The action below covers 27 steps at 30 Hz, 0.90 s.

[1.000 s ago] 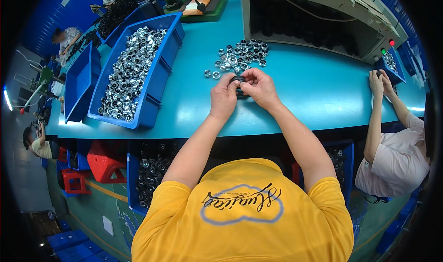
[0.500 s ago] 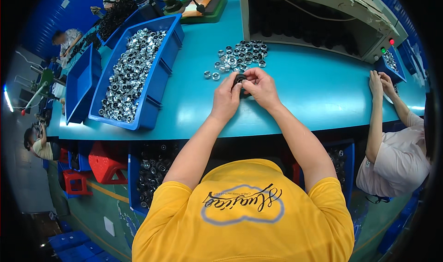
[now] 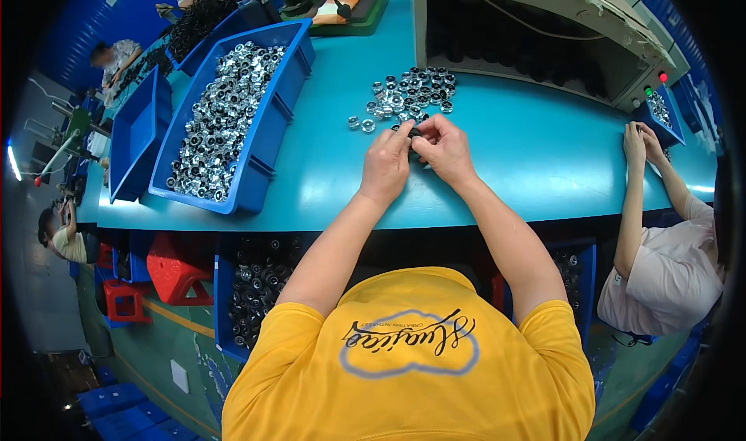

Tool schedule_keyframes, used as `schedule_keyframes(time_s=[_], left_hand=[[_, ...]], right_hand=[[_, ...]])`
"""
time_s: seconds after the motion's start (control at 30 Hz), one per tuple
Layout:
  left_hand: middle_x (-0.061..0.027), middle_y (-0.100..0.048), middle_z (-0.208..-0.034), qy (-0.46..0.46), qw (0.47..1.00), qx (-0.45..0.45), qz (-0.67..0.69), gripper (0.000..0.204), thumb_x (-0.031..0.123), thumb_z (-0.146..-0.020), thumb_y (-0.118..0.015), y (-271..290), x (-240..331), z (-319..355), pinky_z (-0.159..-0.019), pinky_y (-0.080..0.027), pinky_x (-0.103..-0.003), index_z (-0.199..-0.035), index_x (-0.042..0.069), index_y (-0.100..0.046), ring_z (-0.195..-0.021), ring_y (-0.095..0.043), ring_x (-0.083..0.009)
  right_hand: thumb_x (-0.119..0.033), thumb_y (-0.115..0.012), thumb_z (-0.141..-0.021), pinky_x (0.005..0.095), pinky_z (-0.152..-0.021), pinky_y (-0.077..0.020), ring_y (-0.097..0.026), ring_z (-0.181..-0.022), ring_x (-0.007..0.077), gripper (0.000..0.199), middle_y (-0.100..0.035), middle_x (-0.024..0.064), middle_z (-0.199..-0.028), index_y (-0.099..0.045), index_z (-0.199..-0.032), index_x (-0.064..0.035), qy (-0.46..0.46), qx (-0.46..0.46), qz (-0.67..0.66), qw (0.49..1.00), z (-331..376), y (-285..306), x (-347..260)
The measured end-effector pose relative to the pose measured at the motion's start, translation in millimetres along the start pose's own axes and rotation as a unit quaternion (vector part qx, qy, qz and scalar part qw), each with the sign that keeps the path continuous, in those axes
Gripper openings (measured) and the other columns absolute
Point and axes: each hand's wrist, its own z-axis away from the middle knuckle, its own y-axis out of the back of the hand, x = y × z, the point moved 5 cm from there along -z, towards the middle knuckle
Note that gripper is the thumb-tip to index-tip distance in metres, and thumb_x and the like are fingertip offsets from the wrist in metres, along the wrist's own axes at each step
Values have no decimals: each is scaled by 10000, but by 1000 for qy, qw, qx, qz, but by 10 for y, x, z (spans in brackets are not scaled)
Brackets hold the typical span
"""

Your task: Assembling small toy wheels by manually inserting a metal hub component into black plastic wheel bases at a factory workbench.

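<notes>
My left hand (image 3: 386, 163) and my right hand (image 3: 445, 152) meet over the teal table, fingertips pinched round a small black round part (image 3: 415, 132). Fingers cover most of that part, so its exact kind cannot be made out. Just beyond my fingers lies a loose cluster of small shiny silver wheel-like parts (image 3: 398, 101) with dark centres. A couple of silver pieces (image 3: 367, 125) rest apart from the cluster, near my left fingertips.
A long blue bin (image 3: 268, 149) heaped with silver parts stands left, beside another blue bin (image 3: 132, 157). A beige machine housing (image 3: 536, 76) occupies the back right. Below the table edge, a blue crate (image 3: 223, 317) holds dark wheels. A co-worker's arms (image 3: 633, 184) rest at the right.
My hands have turned the black part, which now shows less between the fingers. The left hand's fingers have closed further over it. The whole view has shifted slightly.
</notes>
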Motion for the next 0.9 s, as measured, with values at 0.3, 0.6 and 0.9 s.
schedule_keyframes(time_s=[0.3,0.6,0.9], left_hand=[[-128,-659,-1179,35,987,-43,150,562,-29,-855,-720,-4,-21,-37,-869,-545,-332,-1390,85,-593,-1023,-673,-239],[-123,-700,-1133,-59,994,-56,-68,575,-68,-834,-703,-39,57,-5,-865,-566,-349,-1380,74,-594,-1036,-692,-247],[-122,-712,-1139,126,944,-68,298,567,-99,-825,-705,-118,-210,20,-857,-589,-322,-1361,55,-601,-1000,-720,-215]], right_hand=[[-108,-724,-882,276,-617,-580,-650,-694,106,241,-659,56,-877,-617,-1066,5,-122,-85,-200,968,-92,39,215],[-46,-745,-825,276,-621,-556,-640,-702,127,267,-638,67,-870,-599,-1043,10,-109,-75,-150,980,-70,41,215],[-83,-756,-840,263,-663,-559,-658,-766,122,249,-675,73,-912,-637,-1038,8,-126,-115,-188,967,-69,27,136]])
